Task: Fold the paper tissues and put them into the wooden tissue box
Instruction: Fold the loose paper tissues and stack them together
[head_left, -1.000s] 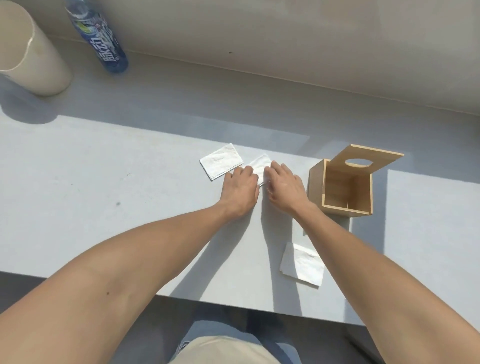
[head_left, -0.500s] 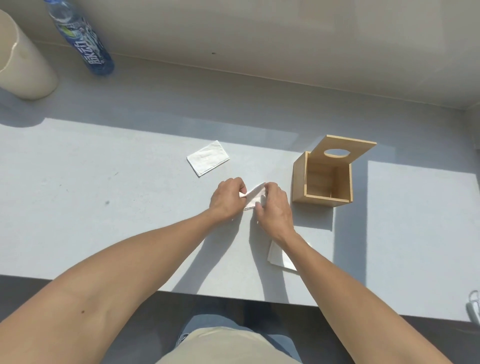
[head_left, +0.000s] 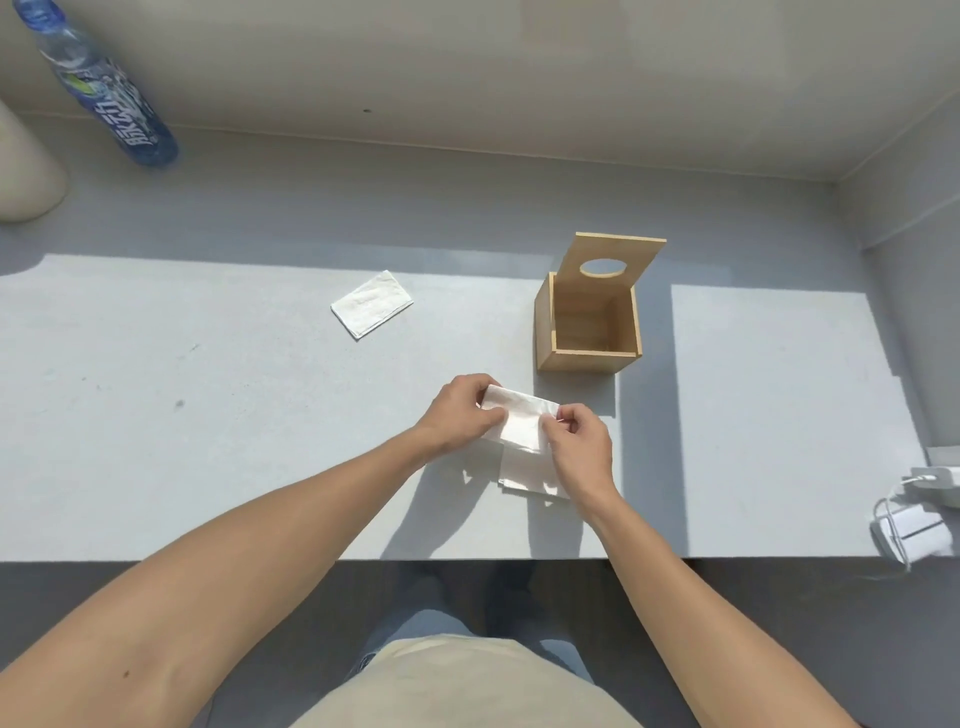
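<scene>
A white folded tissue (head_left: 521, 420) is lifted just above the grey table, pinched at its left end by my left hand (head_left: 460, 413) and at its right end by my right hand (head_left: 577, 448). Under it on the table lies another white tissue (head_left: 524, 470), partly covered by my right hand. A third folded tissue (head_left: 372, 304) rests flat farther back to the left. The wooden tissue box (head_left: 589, 332) stands behind and right of my hands, its lid with an oval hole (head_left: 608, 265) tipped up and the inside showing bare wood.
A blue-labelled water bottle (head_left: 111, 111) and a beige round container (head_left: 26, 171) stand at the far left back. White chargers with cables (head_left: 914, 519) lie at the right table edge. The table's front edge (head_left: 363, 560) runs just below my forearms.
The tissue that my hands pressed flat on the table has been picked up between both hands and brought nearer to me. The view has shifted, so the box appears farther back.
</scene>
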